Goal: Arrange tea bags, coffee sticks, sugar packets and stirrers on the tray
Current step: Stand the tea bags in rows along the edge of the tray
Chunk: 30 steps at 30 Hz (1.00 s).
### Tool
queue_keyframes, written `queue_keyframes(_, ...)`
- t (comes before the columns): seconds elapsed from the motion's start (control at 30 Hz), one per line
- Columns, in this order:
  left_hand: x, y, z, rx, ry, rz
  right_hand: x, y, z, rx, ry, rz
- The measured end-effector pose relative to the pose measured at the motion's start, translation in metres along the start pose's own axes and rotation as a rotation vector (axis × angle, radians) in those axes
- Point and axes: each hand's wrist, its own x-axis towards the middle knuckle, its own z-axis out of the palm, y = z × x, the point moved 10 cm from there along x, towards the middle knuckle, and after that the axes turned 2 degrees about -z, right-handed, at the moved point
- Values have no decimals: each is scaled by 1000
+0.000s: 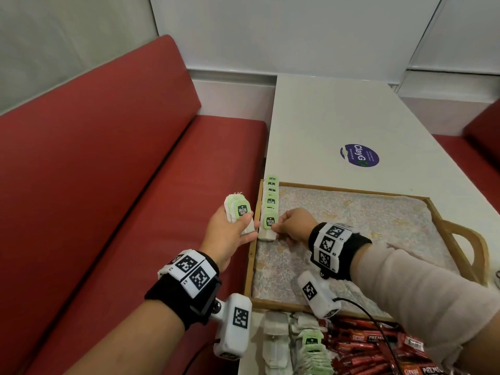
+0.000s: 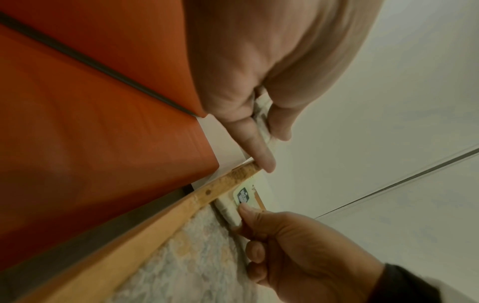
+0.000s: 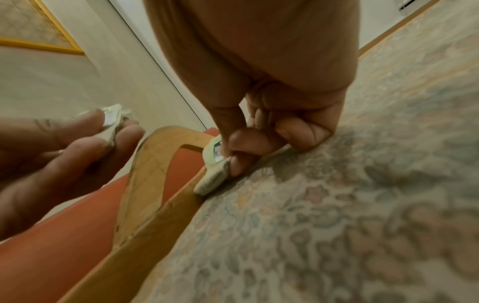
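My right hand (image 1: 293, 224) pinches one tea bag (image 1: 268, 226) between thumb and curled fingers, its knuckles down on the patterned tray liner (image 1: 351, 220). The bag lies inside the wooden tray (image 1: 250, 262), tight against the left rim, long axis running along that rim, green tag end pointing away from me toward the far edge. It sits at the near end of a row of tea bags (image 1: 270, 193) lined up the same way along the rim, overlapping one another. My left hand (image 1: 230, 234) hovers just outside the rim above the red bench (image 1: 94, 171), thumb clamped on a small stack of tea bags (image 1: 239, 211), tags pointing away from me. Nearer me, on the white table (image 1: 338, 117), lie loose tea bags (image 1: 297, 345) and red coffee sticks (image 1: 373, 350)
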Motion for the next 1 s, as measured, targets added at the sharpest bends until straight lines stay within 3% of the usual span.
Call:
queue_keyframes(0.13, -1, -1, 0, -6, -8, -2, -1, -5, -2, -125, 9, -26)
queue_keyframes(0.27, -1, -1, -2, 4, -1, -6, -5, -19, -10, -154, 63, -144)
queue_keyframes(0.4, -1, -1, -2, -1, 20, -17, -12, -30, 0, -83, -54, -238)
queue_keyframes(0.6, -4, -3, 1, -55, -4, -60, -16, -27, 11, -177, -151, -197)
queue_keyframes(0.83, -9, -1, 9, -95, -76, -101, -32, -50, -10, -4, 2, -328)
queue_keyframes(1.0, -14, 2, 11, -20, -76, -65, -52, -69, -11, 127, -29, -415)
